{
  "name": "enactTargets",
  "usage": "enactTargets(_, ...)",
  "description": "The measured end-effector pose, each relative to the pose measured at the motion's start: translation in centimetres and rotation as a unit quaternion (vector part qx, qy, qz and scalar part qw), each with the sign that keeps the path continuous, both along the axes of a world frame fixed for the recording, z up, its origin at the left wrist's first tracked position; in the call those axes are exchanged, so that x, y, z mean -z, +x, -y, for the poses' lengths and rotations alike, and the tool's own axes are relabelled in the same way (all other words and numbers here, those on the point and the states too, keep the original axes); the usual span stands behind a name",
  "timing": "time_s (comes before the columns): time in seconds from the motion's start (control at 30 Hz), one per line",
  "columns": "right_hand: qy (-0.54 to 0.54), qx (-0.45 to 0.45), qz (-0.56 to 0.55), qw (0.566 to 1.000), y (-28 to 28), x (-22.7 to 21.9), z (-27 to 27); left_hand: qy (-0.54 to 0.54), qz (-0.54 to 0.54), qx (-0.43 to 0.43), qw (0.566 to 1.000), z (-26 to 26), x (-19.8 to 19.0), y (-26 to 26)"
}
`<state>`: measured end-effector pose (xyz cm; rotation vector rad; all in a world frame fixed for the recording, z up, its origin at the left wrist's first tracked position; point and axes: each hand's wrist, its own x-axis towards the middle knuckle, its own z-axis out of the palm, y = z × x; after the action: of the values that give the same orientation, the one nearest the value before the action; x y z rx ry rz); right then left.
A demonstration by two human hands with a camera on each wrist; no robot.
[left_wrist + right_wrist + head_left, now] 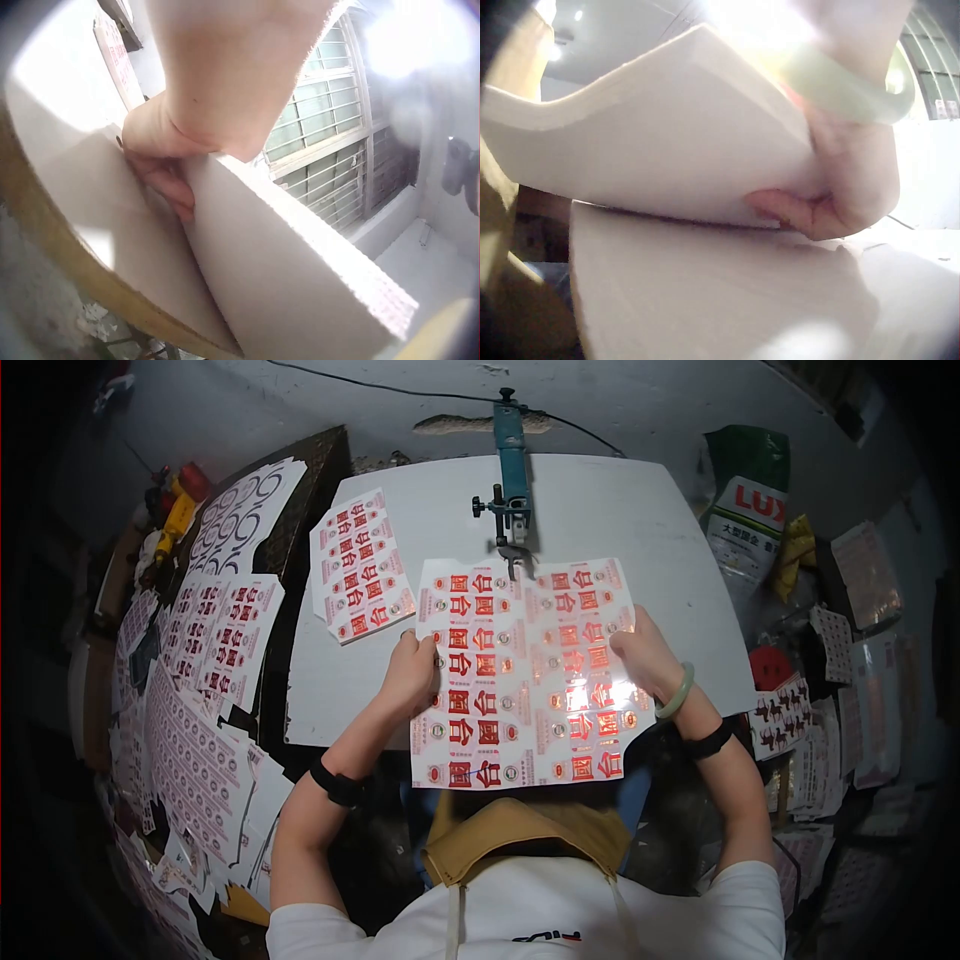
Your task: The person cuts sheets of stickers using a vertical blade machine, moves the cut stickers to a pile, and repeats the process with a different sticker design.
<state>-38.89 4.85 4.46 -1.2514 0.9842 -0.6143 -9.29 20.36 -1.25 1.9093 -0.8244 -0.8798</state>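
Note:
A thick printed sheet or stack of sheets (480, 685) with rows of red characters spans the front of the white tabletop in the head view, its far edge under the teal machine arm (512, 470). My left hand (408, 672) grips its left edge, and in the left wrist view fingers curl beneath the white underside (270, 262). At the opposite edge my right hand (648, 653) holds on, with fingers under the raised sheet (652, 150) in the right wrist view. A pale green bangle (676, 692) circles the right wrist.
A smaller printed stack (362, 565) lies at the tabletop's (640, 500) left. Piles of printed sheets (200, 770) crowd the left side. To the right are a green and white bag (745, 510), a red round object (770, 667) and more printed sheets (785, 718).

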Motion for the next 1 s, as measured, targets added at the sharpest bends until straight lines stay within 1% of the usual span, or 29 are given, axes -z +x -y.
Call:
enactTargets(0.13,0.009,-0.003,0.002,1.0,0.2,-0.6,-0.2,-0.002,0.01,0.001,1.0,0.6,1.5,1.2)
enactTargets(0.17,0.013,-0.008,0.009,1.0,0.3,-0.8,-0.2,0.013,0.0,0.001,1.0,0.7,0.8,1.1)
enactTargets(0.23,0.016,0.0,0.01,1.0,0.2,0.4,0.2,0.028,-0.01,0.001,1.0,0.5,-0.1,0.9)
enactTargets(0.3,0.019,0.007,0.01,1.0,0.2,1.5,0.5,-0.001,0.139,0.074,0.988,0.3,-1.1,0.6)
enactTargets(0.33,0.013,0.012,0.004,1.0,0.2,1.7,0.6,0.0,0.138,0.074,0.988,0.3,-1.7,0.4)
enactTargets(0.4,0.006,0.019,-0.002,1.0,0.1,2.2,0.8,0.037,0.004,0.039,0.999,0.8,-3.6,-0.3)
enactTargets(0.53,0.011,0.03,-0.008,0.999,0.5,2.0,0.5,0.031,-0.031,0.048,0.998,1.2,-3.9,0.5)
enactTargets(0.6,0.014,0.039,-0.019,0.999,0.9,1.9,0.4,0.045,0.133,0.101,0.985,1.4,-3.4,1.3)
enactTargets(0.7,0.008,0.046,-0.02,0.999,1.1,2.4,0.2,0.074,0.117,0.091,0.986,2.3,-4.0,2.1)
enactTargets(0.73,0.005,0.052,-0.016,0.999,1.2,2.4,0.1,0.074,0.153,0.118,0.978,2.5,-3.5,2.9)
enactTargets(0.87,-0.01,0.071,-0.003,0.997,1.5,3.3,0.0,0.09,0.154,0.115,0.977,3.2,-4.0,3.3)
enactTargets(0.9,-0.009,0.072,-0.004,0.997,1.5,3.7,0.2,0.103,0.179,0.128,0.97,3.4,-3.8,3.8)
enactTargets(0.93,-0.023,0.063,-0.02,0.998,1.4,4.3,0.4,0.116,0.204,0.14,0.962,3.6,-3.6,4.1)
enactTargets(1.0,-0.036,0.053,-0.038,0.997,1.3,5.0,0.6,0.112,0.198,0.141,0.963,3.8,-3.8,4.2)
